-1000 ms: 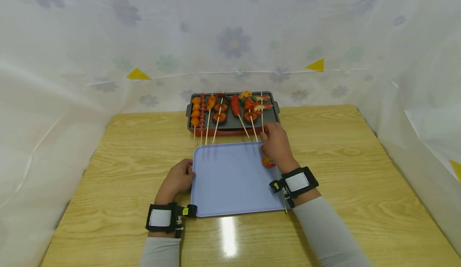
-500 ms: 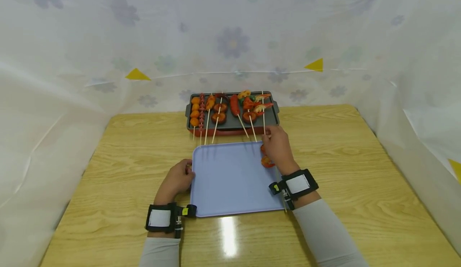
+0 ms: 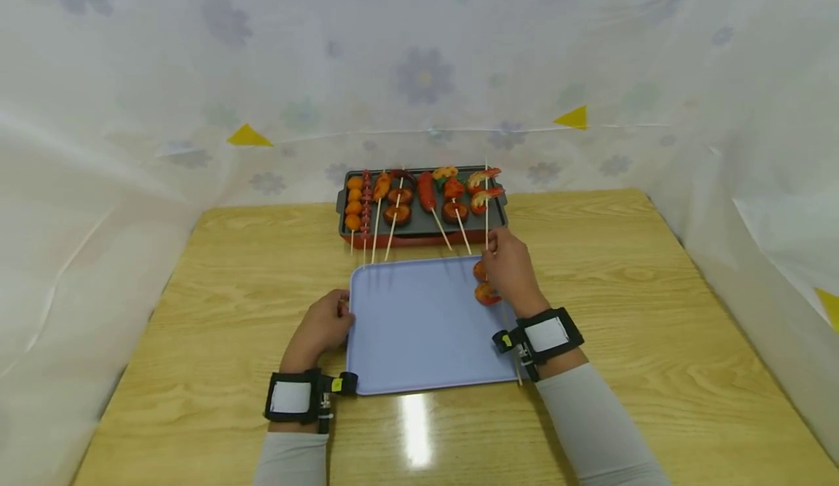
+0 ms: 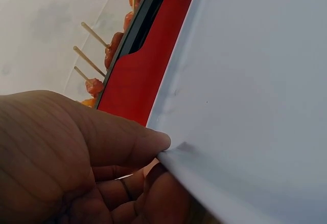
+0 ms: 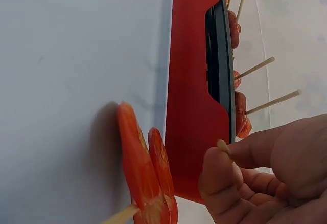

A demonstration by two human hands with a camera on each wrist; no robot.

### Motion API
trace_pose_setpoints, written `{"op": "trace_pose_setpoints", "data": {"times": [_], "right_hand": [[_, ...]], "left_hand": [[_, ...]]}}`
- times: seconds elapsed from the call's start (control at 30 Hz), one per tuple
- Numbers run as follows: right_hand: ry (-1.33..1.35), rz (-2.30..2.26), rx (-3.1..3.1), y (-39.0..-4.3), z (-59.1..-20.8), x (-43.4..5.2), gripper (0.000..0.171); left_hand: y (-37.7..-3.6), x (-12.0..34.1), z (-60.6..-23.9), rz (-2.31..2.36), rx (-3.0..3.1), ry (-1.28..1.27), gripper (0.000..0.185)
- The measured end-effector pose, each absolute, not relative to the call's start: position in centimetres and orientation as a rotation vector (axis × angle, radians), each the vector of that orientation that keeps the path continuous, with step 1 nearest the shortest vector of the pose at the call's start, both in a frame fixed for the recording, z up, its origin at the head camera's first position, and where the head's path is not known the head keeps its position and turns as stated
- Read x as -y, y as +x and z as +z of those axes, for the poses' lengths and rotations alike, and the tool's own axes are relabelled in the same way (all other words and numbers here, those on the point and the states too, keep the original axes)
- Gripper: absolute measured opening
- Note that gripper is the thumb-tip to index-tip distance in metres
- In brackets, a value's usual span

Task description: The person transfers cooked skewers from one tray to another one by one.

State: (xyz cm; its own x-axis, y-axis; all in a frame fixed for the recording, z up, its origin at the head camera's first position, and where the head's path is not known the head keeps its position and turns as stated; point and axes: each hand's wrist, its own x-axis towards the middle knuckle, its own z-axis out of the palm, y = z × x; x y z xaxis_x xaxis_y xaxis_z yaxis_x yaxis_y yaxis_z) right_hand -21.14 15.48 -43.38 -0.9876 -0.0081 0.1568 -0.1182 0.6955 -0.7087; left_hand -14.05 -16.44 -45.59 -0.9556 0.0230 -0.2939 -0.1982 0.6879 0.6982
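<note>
A pale blue tray (image 3: pixel 426 326) lies in front of a red and black tabletop grill (image 3: pixel 419 237). My left hand (image 3: pixel 323 322) pinches the tray's left rim, thumb on top and fingers below in the left wrist view. The stick of a shrimp skewer (image 3: pixel 486 200) is pinched between thumb and forefinger of my right hand (image 3: pixel 514 271). Its two shrimp are over the grill's right end; whether they touch the plate I cannot tell. Another shrimp skewer (image 3: pixel 486 294) lies along the tray's right side, partly hidden under my right hand and wrist.
On the grill lie several more skewers: orange balls (image 3: pixel 354 202), a thin red one (image 3: pixel 365 213), mushroom-like slices (image 3: pixel 398 214), a sausage (image 3: pixel 427 191) and a mixed one (image 3: pixel 454 189). Their sticks overhang the front edge. A flowered curtain (image 3: pixel 426 78) stands behind the wooden table (image 3: pixel 623 289).
My right hand has moved slightly to the right, and the shrimp skewer it holds has shifted right, away from the mixed skewer. My left hand and the tray have stayed put.
</note>
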Motion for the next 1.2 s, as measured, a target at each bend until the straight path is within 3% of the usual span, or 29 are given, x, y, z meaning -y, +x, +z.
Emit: {"op": "trace_pose_setpoints", "data": {"times": [1.2], "right_hand": [[0.276, 1.056, 2.855, -20.3, -43.1, -17.5, 0.018]], "left_hand": [[-13.9, 16.5, -45.7, 1.124, -2.638, -0.126, 0.049]]}}
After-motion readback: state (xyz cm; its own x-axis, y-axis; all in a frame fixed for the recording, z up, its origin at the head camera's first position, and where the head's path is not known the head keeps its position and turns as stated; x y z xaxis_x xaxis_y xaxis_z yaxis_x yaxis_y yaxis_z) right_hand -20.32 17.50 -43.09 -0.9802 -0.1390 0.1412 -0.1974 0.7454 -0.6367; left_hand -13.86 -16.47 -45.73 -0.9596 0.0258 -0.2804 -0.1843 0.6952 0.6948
